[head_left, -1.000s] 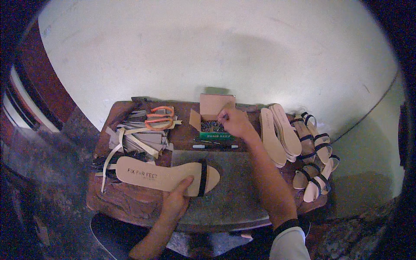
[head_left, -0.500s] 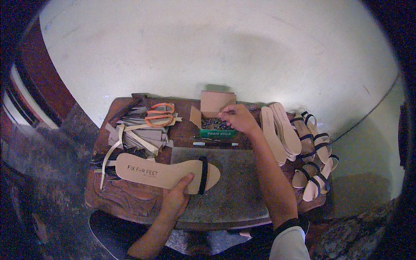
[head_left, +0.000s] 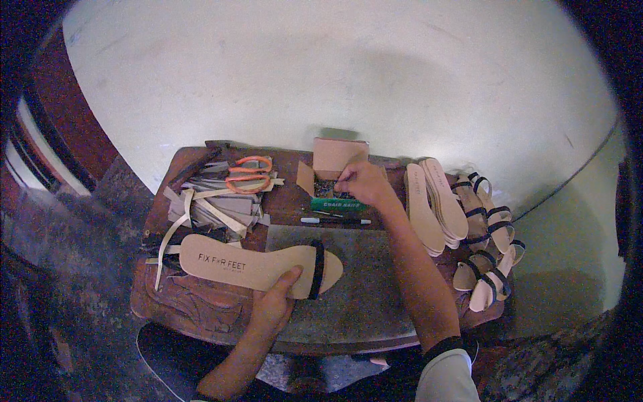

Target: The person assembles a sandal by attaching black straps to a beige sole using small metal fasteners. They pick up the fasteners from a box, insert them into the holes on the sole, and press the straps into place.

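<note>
My left hand [head_left: 273, 307] grips a tan sandal sole [head_left: 268, 262] near its toe end, thumb on top and fingers underneath. Across that end runs a black strap [head_left: 317, 271]. Over an open green cardboard box [head_left: 335, 204] is my right hand [head_left: 365, 184], its fingertips pinched together at the small dark nails [head_left: 324, 188] inside. Whatever sits between those fingertips is too small to make out. A white marker pen [head_left: 335, 221] lies just in front of the box.
Orange-handled scissors [head_left: 250, 182] rest on a pile of grey strips [head_left: 228, 206] at left, with a cream strap [head_left: 175, 234] alongside. Stacked tan soles [head_left: 422, 218] and several black-strapped sandals [head_left: 492, 285] occupy the right of the wooden table [head_left: 348, 321]. A pale wall [head_left: 321, 74] stands behind.
My right hand has dipped slightly lower into the nail box, fingers still pinched. The left hand keeps its hold on the sole, and the whole view has shifted a little.
</note>
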